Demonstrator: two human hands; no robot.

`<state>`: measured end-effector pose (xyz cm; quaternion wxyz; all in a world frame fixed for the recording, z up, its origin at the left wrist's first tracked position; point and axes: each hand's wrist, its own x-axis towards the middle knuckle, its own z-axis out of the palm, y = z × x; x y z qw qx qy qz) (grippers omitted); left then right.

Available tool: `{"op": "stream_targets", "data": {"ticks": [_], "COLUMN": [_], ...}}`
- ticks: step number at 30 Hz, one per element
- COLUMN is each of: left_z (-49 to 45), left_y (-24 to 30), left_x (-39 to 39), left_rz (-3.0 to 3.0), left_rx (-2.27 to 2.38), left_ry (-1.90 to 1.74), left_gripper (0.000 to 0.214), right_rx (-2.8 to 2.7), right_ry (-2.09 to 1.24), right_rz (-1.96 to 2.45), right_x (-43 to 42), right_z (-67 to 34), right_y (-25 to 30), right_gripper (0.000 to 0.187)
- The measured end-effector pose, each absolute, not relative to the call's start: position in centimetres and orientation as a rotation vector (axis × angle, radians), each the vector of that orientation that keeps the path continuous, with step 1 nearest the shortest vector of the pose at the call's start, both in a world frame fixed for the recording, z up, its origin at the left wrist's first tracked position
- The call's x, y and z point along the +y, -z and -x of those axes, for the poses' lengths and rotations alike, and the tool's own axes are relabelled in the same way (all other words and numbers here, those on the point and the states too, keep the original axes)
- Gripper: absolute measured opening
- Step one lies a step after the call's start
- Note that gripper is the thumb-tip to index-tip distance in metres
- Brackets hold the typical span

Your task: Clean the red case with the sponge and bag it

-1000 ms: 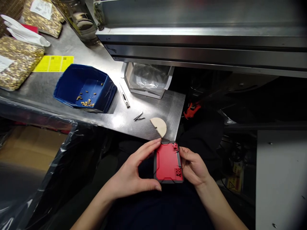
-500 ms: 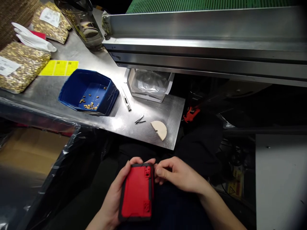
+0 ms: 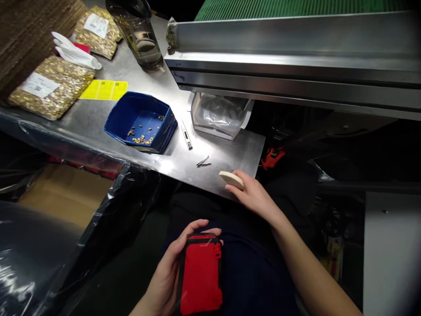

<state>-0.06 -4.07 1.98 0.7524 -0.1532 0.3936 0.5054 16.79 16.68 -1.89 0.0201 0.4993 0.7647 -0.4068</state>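
Two bare hands work at the near corner of a brushed-metal table point(image 3: 248, 147), beneath a heavy silver metal rail point(image 3: 279, 39) edged beyond by a green ribbed surface point(image 3: 279, 9). At right, a pale grey flat panel point(image 3: 391, 259) borders a dark recess where an orange-red tool-like object point(image 3: 273, 158) shows.

An angular blue plastic bin point(image 3: 169, 129) holds a scatter of small brass-coloured pieces point(image 3: 144, 140). Half under the rail, a white plastic bin point(image 3: 215, 131) contains clear crumpled plastic point(image 3: 217, 109). Two labelled transparent bags, one nearer point(image 3: 66, 85) and one farther point(image 3: 98, 33), are filled with gold-coloured pieces, close to a tall dark-tinted clear bottle point(image 3: 146, 46). At lower left, black plastic sheeting point(image 3: 108, 188) surrounds a brown cardboard interior point(image 3: 66, 193).

The left hand point(image 3: 166, 274), fingers curled around the edges, grips a red-and-black rectangular case point(image 3: 201, 276) over the person's dark-clothed lap. The right hand point(image 3: 251, 191) pinches a cream-coloured half-disc point(image 3: 231, 179) between thumb and fingers, tilted at the table's edge; whether it touches the metal cannot be told. Small silver clippers point(image 3: 203, 163) lie near it.
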Motion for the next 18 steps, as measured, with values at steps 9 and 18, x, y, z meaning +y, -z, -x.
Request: {"op": "stream_targets", "data": {"ticks": [9, 18], "left_z": [-0.5, -1.2], "left_y": [-1.7, -1.6], "left_x": [-2.7, -2.5], "left_rz": [0.348, 0.338], "left_rx": [0.846, 0.969], "left_ry": [-1.044, -0.959], "left_gripper": [0.036, 0.030], "right_rx": [2.441, 2.951], "right_ry": [1.677, 1.084], "right_rz": [-0.695, -0.555], "right_x": [8.4, 5.5], "right_z": [-21.5, -20.6], "right_y": [-6.4, -4.3], "right_gripper": [0.012, 0.021]}}
